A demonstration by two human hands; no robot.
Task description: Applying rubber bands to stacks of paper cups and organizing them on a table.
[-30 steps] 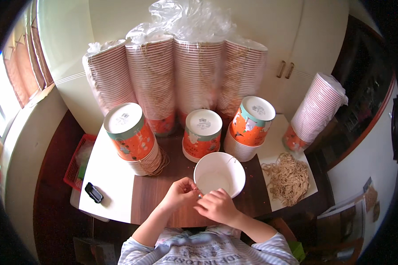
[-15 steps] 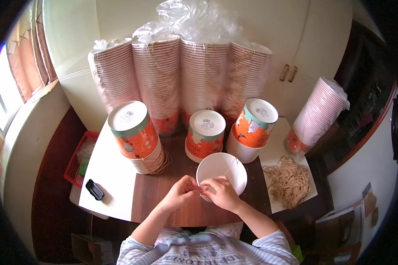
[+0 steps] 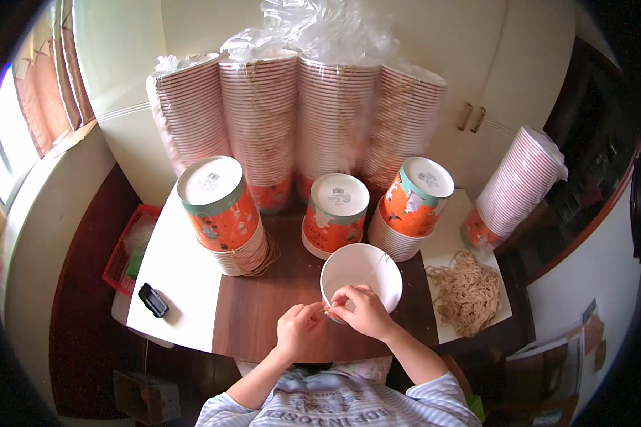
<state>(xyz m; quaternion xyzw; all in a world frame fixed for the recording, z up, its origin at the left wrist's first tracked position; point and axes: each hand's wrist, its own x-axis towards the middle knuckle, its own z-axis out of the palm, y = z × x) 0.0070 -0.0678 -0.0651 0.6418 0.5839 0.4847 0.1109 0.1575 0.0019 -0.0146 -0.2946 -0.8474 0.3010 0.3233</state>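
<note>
A white-lined paper bucket (image 3: 386, 279) lies tilted on the brown tabletop, its open mouth toward me. A thin tan cord (image 3: 379, 266) runs from its far rim down inside toward my right hand. My right hand (image 3: 361, 311) reaches over the bucket's near side, thumb and fingers pinched at the rim on the cord. My left hand (image 3: 299, 329) is just left of it, fingers curled and fingertips close to the same edge. What the left fingers hold, if anything, is too small to make out.
Upside-down orange buckets stand behind: a left stack (image 3: 224, 213), a middle one (image 3: 335, 217) and a right stack (image 3: 413, 206). Tall wrapped stacks (image 3: 260, 121) rise at the back, another stack (image 3: 516, 181) at right. A cord pile (image 3: 468, 293) lies right, a black tray (image 3: 152, 302) left.
My left hand has drawn slightly down and away from the right, its fingers now more curled. The right hand stays at the rim. The view has shifted a little.
</note>
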